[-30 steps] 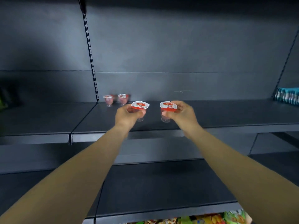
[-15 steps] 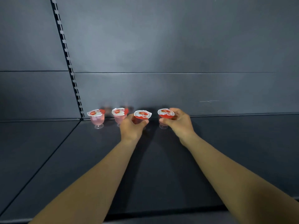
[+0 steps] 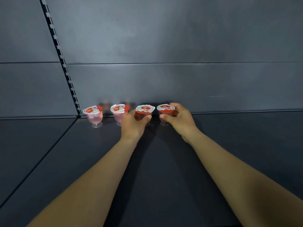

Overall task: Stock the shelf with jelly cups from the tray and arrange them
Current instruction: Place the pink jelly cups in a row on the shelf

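**Four jelly cups in a row at the back of the shelf**

The left hand (image 3: pixel 132 125) curls round the third jelly cup (image 3: pixel 144 112), thumb across its near side, fingers hidden behind it. The right hand (image 3: pixel 178 118) grips the fourth jelly cup (image 3: pixel 165 110) in the same way, thumb in front and fingers wrapped round the far side. Both cups are upright, close together but apart, their feet at or just above the dark shelf (image 3: pixel 164 161); whether they touch it I cannot tell. To their left stand the first jelly cup (image 3: pixel 94 114) and the second jelly cup (image 3: pixel 118 113), pink, upright, free of any hand, the second just beside the left hand. All four line up along the far edge, near the grey back panel (image 3: pixel 164 79). A slotted upright (image 3: pixel 62 61) rises at the far left
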The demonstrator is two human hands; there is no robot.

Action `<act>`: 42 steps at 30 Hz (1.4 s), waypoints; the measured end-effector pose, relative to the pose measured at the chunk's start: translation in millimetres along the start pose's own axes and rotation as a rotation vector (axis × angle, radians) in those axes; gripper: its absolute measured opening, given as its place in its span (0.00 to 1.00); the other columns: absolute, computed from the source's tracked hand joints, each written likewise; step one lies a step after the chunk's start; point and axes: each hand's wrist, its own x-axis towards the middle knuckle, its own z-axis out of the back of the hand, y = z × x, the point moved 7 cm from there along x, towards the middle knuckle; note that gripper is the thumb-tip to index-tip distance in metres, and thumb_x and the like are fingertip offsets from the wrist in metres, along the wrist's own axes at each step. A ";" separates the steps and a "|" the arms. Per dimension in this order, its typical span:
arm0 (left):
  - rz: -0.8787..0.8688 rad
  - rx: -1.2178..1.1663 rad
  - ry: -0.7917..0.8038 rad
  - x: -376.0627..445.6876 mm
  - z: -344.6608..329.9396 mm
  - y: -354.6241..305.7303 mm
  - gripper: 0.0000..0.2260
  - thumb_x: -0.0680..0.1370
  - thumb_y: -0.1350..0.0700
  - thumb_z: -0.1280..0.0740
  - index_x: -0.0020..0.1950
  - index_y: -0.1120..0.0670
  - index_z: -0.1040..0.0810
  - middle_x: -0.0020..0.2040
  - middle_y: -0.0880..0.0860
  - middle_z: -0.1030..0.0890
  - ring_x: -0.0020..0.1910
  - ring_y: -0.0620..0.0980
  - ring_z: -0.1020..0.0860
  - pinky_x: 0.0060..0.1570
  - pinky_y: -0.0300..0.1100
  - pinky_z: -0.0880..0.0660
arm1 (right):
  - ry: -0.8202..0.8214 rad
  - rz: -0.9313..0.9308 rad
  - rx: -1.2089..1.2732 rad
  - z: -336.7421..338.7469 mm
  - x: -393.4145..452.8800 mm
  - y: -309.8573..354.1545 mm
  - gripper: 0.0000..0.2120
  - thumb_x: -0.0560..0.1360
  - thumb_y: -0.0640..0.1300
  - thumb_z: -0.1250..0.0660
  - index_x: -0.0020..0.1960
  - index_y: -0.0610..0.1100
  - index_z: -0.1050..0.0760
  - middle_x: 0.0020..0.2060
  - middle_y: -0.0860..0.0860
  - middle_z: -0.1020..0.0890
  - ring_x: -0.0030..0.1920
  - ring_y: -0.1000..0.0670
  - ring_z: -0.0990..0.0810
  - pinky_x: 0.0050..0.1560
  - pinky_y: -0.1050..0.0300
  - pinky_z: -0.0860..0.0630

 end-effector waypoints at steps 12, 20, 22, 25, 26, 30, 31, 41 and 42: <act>-0.043 0.694 0.411 -57.9 23.7 -58.4 0.18 0.80 0.48 0.39 0.50 0.63 0.22 0.48 0.58 0.22 0.55 0.58 0.24 0.48 0.44 0.32 | 0.120 0.058 -0.645 62.1 -61.5 48.5 0.29 0.74 0.50 0.30 0.71 0.43 0.35 0.69 0.47 0.30 0.68 0.49 0.30 0.63 0.60 0.35; -0.369 1.164 0.493 -171.3 48.2 -148.2 0.18 0.75 0.44 0.34 0.60 0.53 0.26 0.58 0.54 0.29 0.58 0.57 0.27 0.55 0.46 0.29 | 0.194 0.135 -1.233 141.4 -178.7 122.1 0.38 0.72 0.61 0.33 0.75 0.45 0.42 0.74 0.46 0.38 0.73 0.42 0.40 0.72 0.49 0.40; -0.408 1.177 0.490 -213.3 51.4 -160.4 0.22 0.75 0.43 0.34 0.65 0.51 0.29 0.61 0.55 0.30 0.62 0.58 0.29 0.61 0.50 0.31 | 0.186 0.149 -1.222 157.7 -221.3 128.8 0.38 0.73 0.60 0.33 0.76 0.46 0.43 0.75 0.46 0.40 0.74 0.42 0.41 0.72 0.49 0.41; -0.448 1.255 0.514 -276.9 53.1 -168.2 0.30 0.76 0.40 0.36 0.74 0.51 0.38 0.71 0.56 0.36 0.69 0.58 0.36 0.68 0.53 0.37 | 0.193 0.175 -1.239 177.5 -284.1 125.1 0.38 0.74 0.59 0.33 0.76 0.44 0.43 0.74 0.44 0.39 0.74 0.42 0.42 0.72 0.48 0.41; -0.456 1.267 0.513 -295.9 52.9 -170.2 0.31 0.76 0.40 0.37 0.75 0.52 0.39 0.73 0.56 0.38 0.71 0.58 0.38 0.69 0.52 0.38 | 0.196 0.174 -1.245 184.6 -302.7 121.7 0.38 0.74 0.59 0.33 0.76 0.44 0.43 0.74 0.44 0.39 0.74 0.42 0.42 0.72 0.48 0.40; -0.451 1.167 0.565 -363.1 42.9 -167.9 0.32 0.76 0.42 0.35 0.75 0.55 0.39 0.73 0.58 0.38 0.71 0.58 0.38 0.68 0.53 0.36 | 0.225 0.103 -1.215 217.5 -369.0 99.9 0.37 0.74 0.57 0.33 0.76 0.46 0.44 0.74 0.44 0.40 0.73 0.41 0.43 0.71 0.46 0.39; -0.442 1.147 0.579 -378.0 37.5 -163.3 0.32 0.76 0.43 0.35 0.75 0.55 0.39 0.73 0.58 0.38 0.72 0.58 0.39 0.68 0.53 0.36 | 0.218 0.097 -1.200 225.1 -382.3 92.1 0.36 0.74 0.56 0.33 0.76 0.46 0.44 0.72 0.43 0.39 0.72 0.41 0.41 0.71 0.47 0.38; -0.315 1.033 0.864 -504.7 -72.4 -33.7 0.30 0.76 0.45 0.34 0.74 0.53 0.39 0.70 0.56 0.35 0.69 0.57 0.35 0.66 0.52 0.34 | 0.356 -0.142 -1.105 286.5 -482.4 -83.1 0.33 0.75 0.54 0.32 0.74 0.47 0.40 0.71 0.45 0.36 0.72 0.44 0.39 0.69 0.50 0.37; -0.287 1.026 0.901 -516.3 -86.3 -13.7 0.30 0.76 0.45 0.34 0.75 0.53 0.39 0.71 0.56 0.36 0.70 0.57 0.36 0.68 0.51 0.36 | 0.374 -0.178 -1.099 291.6 -490.4 -105.9 0.32 0.75 0.53 0.32 0.74 0.47 0.40 0.71 0.45 0.35 0.71 0.44 0.38 0.69 0.50 0.37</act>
